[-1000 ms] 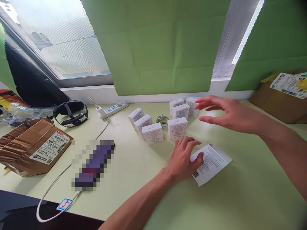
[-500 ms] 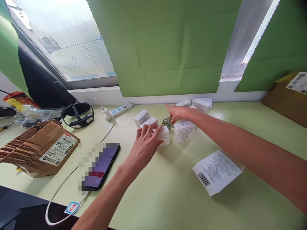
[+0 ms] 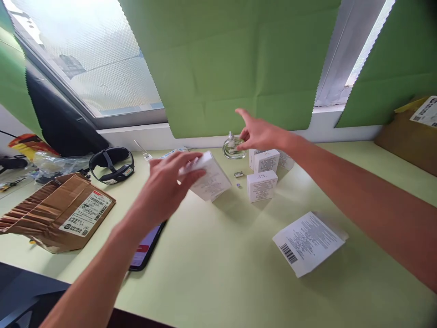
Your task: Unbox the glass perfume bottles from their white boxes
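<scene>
Bottle (image 3: pixel 231 151), glassy and rounded, sits just above the frame's centre, pinched between the thumb and fingers of the right hand (image 3: pixel 259 132), its forefinger pointing free. The left hand (image 3: pixel 165 184), left of centre, grips a tilted white box (image 3: pixel 210 180) between thumb and fingers; whether more boxes are behind it I cannot tell.

The bottle's curved sides look slick, so a firm, even pinch with the neck kept upright would suit it. The box's thin card likely dents, so light pressure on its broad faces is wiser than squeezing a corner.

Two small pieces (image 3: pixel 238 174) at the centre could be brushed by a low sleeve or box corner, as could the standing boxes (image 3: pixel 262 186) right beside them. The pale windowsill (image 3: pixel 205 142) limits reach at the back. The roomiest stretch of tabletop (image 3: pixel 221 269) is lower centre, between the phone (image 3: pixel 147 248) and the flat-lying carton (image 3: pixel 309 243); its front edge slants across the lower left.
</scene>
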`<state>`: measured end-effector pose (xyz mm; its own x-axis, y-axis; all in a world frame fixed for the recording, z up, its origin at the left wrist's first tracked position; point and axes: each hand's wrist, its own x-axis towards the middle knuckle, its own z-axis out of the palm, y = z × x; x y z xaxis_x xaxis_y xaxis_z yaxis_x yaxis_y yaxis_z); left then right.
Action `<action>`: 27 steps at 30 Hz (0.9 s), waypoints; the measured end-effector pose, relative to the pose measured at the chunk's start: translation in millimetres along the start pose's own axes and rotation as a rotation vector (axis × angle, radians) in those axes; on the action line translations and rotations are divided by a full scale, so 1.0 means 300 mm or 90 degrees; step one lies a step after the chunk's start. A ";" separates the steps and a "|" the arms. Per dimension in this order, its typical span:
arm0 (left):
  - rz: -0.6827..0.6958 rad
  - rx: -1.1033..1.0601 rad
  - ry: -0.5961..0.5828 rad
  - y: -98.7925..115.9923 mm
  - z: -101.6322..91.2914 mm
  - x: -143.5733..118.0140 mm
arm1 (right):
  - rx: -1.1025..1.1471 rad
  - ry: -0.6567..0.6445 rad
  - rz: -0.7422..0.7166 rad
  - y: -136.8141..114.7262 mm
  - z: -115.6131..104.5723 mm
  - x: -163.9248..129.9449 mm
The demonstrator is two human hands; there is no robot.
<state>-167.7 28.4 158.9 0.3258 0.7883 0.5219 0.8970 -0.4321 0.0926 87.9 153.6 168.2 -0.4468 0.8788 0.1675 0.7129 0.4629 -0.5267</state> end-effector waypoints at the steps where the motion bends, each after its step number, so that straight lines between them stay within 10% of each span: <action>1: -0.023 0.010 0.006 -0.016 -0.046 0.035 | 0.032 0.045 -0.019 0.008 -0.044 -0.032; 7: -0.199 0.020 0.018 -0.125 -0.116 0.293 | 0.130 0.267 0.018 0.150 -0.192 -0.349; 16: -0.132 0.032 -0.121 -0.203 0.255 0.565 | 0.353 0.389 0.207 0.382 0.029 -0.744; 27: -0.066 0.078 -0.331 -0.169 0.504 0.602 | 0.422 0.397 0.261 0.552 0.260 -0.796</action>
<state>-109.3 258.9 120.2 0.3105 0.9503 0.0235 0.9505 -0.3107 0.0057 270.4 11.4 -23.9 0.2650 0.9481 0.1758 0.2180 0.1187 -0.9687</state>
